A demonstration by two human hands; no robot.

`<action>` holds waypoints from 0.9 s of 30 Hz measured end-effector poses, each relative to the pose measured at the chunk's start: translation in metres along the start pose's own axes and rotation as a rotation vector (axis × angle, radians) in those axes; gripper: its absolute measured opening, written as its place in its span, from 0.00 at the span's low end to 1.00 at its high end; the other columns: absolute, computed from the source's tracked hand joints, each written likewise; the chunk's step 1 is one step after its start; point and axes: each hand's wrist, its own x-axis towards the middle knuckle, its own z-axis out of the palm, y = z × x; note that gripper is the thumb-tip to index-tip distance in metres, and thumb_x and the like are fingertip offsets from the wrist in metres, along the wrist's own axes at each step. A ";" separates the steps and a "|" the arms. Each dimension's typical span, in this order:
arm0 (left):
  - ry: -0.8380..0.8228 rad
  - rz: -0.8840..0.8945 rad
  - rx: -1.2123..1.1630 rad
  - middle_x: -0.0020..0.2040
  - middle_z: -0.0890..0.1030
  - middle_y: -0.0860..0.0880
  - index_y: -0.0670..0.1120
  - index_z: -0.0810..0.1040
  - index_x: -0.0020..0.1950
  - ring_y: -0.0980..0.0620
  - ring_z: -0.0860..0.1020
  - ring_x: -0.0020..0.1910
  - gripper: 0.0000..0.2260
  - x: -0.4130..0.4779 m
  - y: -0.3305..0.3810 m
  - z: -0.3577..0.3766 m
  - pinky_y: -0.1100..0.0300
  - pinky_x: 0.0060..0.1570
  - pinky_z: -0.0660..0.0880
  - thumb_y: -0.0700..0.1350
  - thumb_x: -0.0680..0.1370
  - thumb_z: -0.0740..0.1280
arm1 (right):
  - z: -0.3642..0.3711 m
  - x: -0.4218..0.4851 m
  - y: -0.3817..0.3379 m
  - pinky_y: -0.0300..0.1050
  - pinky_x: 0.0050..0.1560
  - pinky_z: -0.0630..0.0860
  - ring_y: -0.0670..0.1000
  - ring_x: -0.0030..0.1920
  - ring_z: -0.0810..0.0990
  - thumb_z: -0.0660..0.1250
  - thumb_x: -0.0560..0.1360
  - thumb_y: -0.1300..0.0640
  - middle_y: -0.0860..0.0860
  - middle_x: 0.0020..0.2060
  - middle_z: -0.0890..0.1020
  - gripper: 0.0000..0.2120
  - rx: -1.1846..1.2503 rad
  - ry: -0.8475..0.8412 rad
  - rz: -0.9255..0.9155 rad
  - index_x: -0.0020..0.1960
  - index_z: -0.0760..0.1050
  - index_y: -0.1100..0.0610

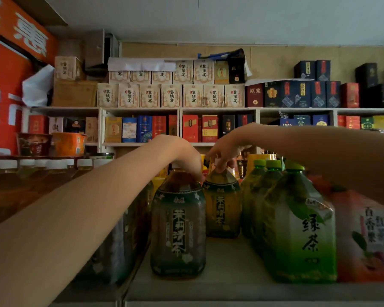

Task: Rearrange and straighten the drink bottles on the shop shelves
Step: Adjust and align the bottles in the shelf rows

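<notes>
Far to the left of the front tea bottle [177, 222], a row of white-capped bottles [47, 165] stands in shadow. Two noodle bowls [68, 144] sit above and behind them, against a red sign [5, 96]. The left forearm comes in from the lower left, and the left hand [186, 158] sits on top of the front tea bottle, its fingers [197, 172] curled down round the neck so that the cap is hidden. That bottle stands upright near the front edge of the grey shelf [231, 258], its dark label facing the camera. Just behind it and to its right stands a second tea bottle [222, 209] of the same kind, also upright. The right hand [225, 149], reaching in from the right, pinches its pale cap [218, 163] with the fingers drawn together. Right of the front tea bottle, across a bare strip of shelf, a file of green tea bottles [297, 222] with green caps runs front to back. A red-orange bottle [364, 235] stands just beside the nearest of them on its far side. Far behind the front tea bottle, wall shelves [142, 110] carry stacked boxes [171, 95] in cream, red and dark blue.
</notes>
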 end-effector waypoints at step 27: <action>0.547 0.086 -0.984 0.53 0.77 0.51 0.47 0.78 0.56 0.51 0.73 0.57 0.12 -0.047 -0.012 0.056 0.57 0.54 0.66 0.52 0.76 0.66 | 0.013 -0.086 -0.002 0.37 0.36 0.75 0.44 0.30 0.77 0.65 0.76 0.61 0.48 0.32 0.80 0.02 0.299 0.009 -0.167 0.49 0.74 0.58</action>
